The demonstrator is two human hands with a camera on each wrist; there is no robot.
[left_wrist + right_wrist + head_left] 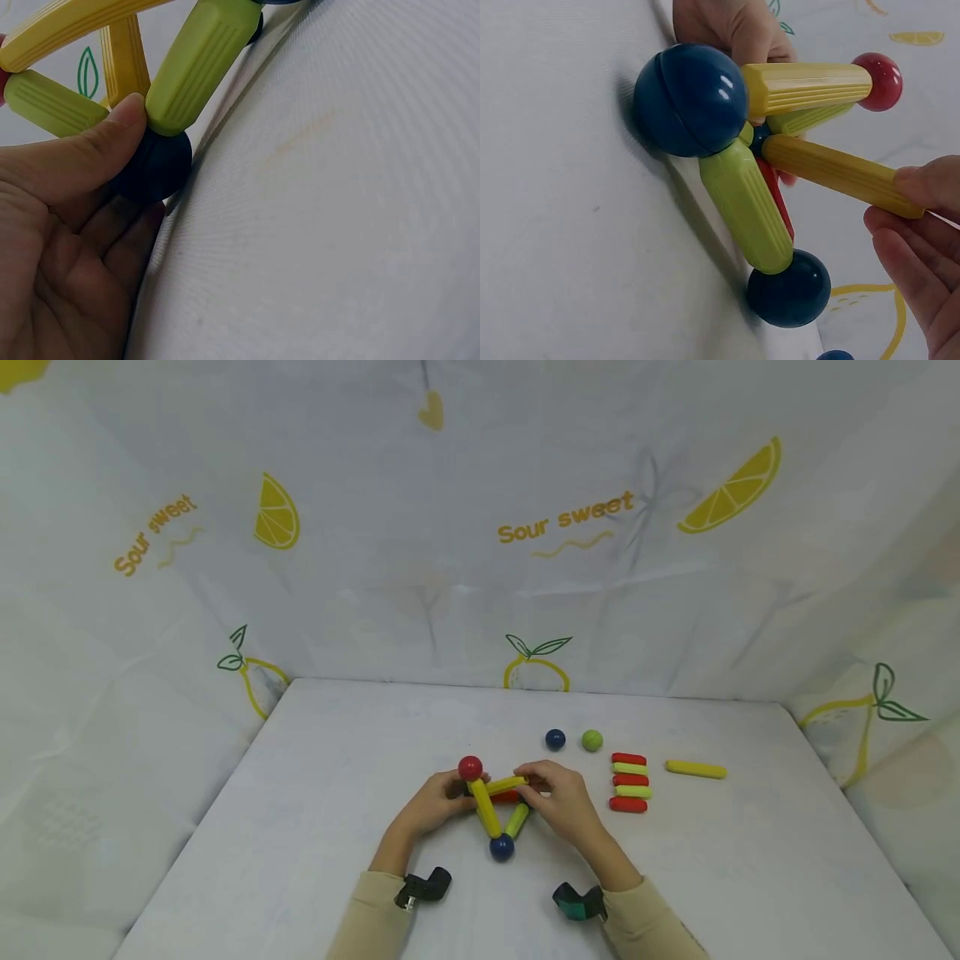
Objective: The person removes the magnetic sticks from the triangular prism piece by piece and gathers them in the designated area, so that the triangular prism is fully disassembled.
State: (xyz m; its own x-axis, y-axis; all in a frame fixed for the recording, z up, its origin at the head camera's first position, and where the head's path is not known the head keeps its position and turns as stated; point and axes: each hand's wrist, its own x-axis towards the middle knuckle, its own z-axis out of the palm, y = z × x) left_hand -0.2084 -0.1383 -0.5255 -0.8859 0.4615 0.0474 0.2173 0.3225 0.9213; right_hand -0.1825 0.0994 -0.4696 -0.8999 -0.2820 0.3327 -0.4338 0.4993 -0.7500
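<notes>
A frame of magnetic rods and balls stands on the table between the two hands. My left hand (433, 802) grips a dark blue ball (161, 169) at its left corner, the thumb reaching the rods joined there. My right hand (558, 797) pinches the free end of a yellow rod (840, 176), whose other end meets that ball. A second yellow rod (485, 808) slants from the near blue ball (502, 847) up to a red ball (470, 767). Light green rods (746, 206) and a red rod (506, 797) form the base, with another blue ball (789, 289) at its far right corner.
Beyond the frame lie a loose blue ball (555, 739) and a green ball (592, 740). Right of the right hand, several short red and green rods (630, 781) lie in a column, with a loose yellow rod (696, 769) beside them. A printed cloth (375, 602) hangs behind the table.
</notes>
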